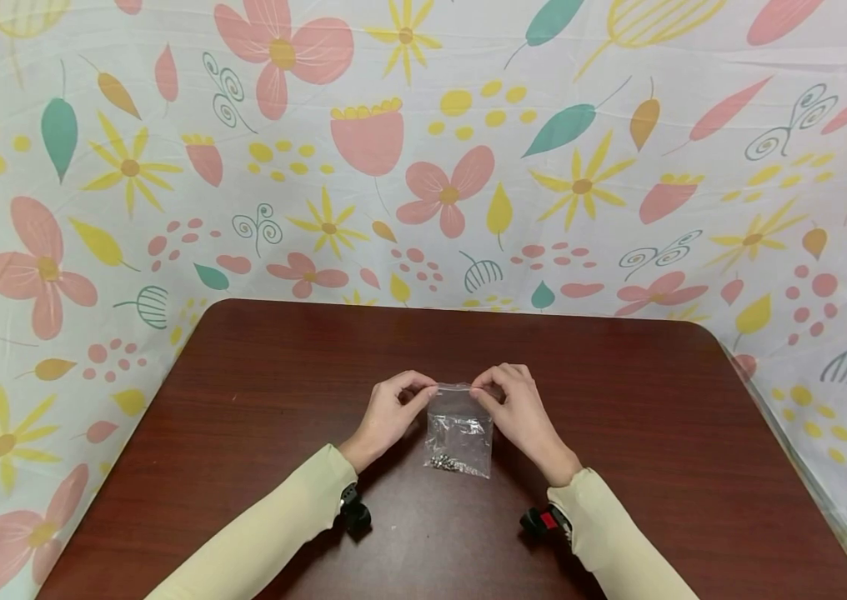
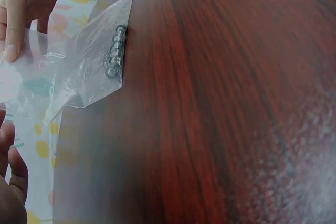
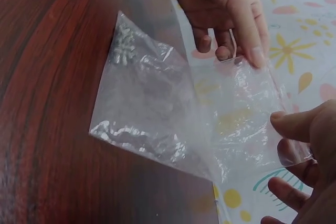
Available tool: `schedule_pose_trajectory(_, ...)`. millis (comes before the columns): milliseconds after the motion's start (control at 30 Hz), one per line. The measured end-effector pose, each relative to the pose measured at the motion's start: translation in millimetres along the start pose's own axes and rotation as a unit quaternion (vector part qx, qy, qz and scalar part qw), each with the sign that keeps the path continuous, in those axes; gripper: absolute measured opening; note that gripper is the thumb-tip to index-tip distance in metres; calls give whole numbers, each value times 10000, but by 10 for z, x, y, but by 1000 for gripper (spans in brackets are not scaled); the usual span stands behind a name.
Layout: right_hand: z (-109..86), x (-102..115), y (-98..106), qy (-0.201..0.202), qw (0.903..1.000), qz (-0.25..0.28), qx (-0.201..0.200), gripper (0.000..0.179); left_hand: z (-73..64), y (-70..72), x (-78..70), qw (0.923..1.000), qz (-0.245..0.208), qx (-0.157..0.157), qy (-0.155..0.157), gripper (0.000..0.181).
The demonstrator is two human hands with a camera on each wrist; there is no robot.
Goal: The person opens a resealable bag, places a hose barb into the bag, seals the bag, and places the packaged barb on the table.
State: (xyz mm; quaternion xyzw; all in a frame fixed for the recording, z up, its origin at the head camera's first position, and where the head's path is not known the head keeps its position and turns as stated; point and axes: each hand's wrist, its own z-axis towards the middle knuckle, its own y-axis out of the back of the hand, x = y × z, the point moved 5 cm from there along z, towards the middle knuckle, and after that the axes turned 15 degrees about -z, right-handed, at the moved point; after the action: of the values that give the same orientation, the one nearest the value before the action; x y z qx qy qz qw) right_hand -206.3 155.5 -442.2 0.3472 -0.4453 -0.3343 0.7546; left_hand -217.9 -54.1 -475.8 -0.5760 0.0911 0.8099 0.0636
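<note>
A clear plastic zip bag hangs from both hands over the middle of the table. Small silvery metal pieces that look like screws lie bunched in one bottom corner of it. My left hand pinches the bag's top left corner between thumb and fingers. At the top right corner, my right hand does the same, thumb flat on the film in the right wrist view. The top edge is stretched between the two hands, and the bag's lower part slants down close to the tabletop.
The dark red-brown wooden table has rounded far corners. Behind and beside it hangs a white cloth with flower and leaf prints. Black wrist cameras are strapped at both pale yellow sleeves.
</note>
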Motion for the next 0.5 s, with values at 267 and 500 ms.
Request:
schedule_pose_trajectory(267, 14, 15, -7, -46, 9998, 130, 112, 12, 2, -19, -18, 9999, 29, 80, 54, 6)
schedule_pose_trajectory(500, 21, 41, -28, 121, 9999, 57, -3, 11, -1, -7, -10, 10000, 22, 49, 48, 6)
